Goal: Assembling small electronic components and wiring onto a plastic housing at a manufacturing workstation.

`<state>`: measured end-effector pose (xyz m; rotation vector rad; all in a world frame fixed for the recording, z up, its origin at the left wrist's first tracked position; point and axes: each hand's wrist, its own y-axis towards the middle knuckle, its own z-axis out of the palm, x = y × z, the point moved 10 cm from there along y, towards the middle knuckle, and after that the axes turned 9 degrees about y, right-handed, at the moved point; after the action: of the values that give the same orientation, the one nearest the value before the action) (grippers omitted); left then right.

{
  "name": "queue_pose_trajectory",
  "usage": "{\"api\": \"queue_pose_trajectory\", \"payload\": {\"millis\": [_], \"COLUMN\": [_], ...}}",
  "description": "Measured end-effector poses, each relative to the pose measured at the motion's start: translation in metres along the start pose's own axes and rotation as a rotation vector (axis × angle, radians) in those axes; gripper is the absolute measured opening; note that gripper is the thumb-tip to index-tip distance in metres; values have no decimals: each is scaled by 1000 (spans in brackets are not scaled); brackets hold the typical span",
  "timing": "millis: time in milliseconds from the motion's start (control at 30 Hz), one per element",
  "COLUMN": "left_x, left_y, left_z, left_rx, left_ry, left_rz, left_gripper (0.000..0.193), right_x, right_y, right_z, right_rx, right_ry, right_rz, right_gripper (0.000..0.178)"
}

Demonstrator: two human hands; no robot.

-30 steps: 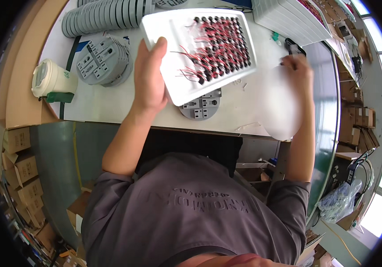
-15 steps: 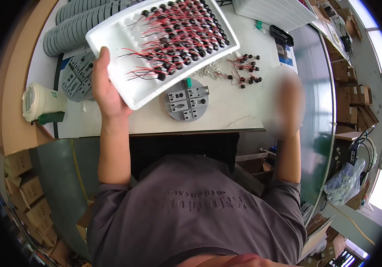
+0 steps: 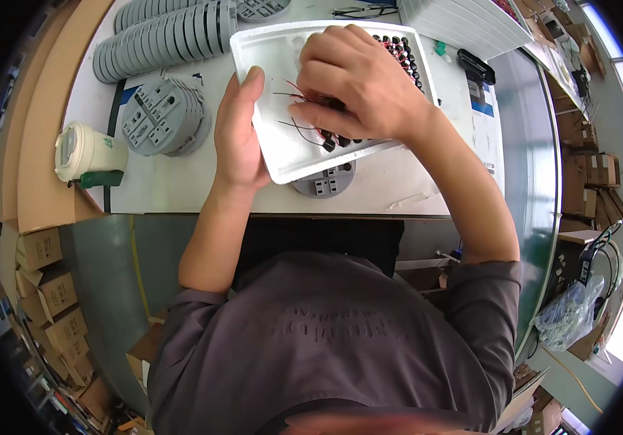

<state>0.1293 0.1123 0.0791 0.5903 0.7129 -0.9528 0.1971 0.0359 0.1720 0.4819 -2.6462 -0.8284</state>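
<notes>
My left hand [image 3: 241, 134] grips the left rim of a white foam tray [image 3: 286, 163], thumb over the edge, and holds it up above the table. In the tray sit rows of small black cylinders with red and black wires [image 3: 403, 52]. Over its middle is my right hand [image 3: 362, 83], palm down, fingers curled around several of these wired parts; its fingers hide part of the bunch. Below the tray's near edge a round grey plastic base [image 3: 324, 183] lies on the table, partly covered by the tray.
Stacked grey round bases [image 3: 165, 119] stand at the left, with long rows of grey discs [image 3: 166, 43] behind. A cream lidded container [image 3: 90, 154] is at the far left. White bins [image 3: 464, 29] and a black object [image 3: 476, 67] sit at the back right of the table [image 3: 253, 203].
My right hand has come from the table's right side into the tray and closed over the wired parts. The tray appears further right and more level, covering more of the round base.
</notes>
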Motion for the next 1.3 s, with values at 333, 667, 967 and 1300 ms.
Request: {"api": "queue_pose_trajectory", "payload": {"millis": [333,667,967,1300], "left_x": [10,-18,-54,-31], "left_y": [4,9,8,11], "left_z": [-42,-65,-85,-82], "left_rx": [0,-215,-340,-271], "left_ry": [73,221,378,314], "left_rz": [-136,-55,103,-26], "left_gripper": [56,45,55,55], "right_x": [-21,-141,-48,-42], "right_y": [-28,-130,-59,-24], "right_z": [-7,-101,-29,44], "right_rx": [-390,-884,-235,-80], "right_ry": [292,1037,-206,116], "right_rz": [132,503,159,8], "right_gripper": [18,28,71,24]}}
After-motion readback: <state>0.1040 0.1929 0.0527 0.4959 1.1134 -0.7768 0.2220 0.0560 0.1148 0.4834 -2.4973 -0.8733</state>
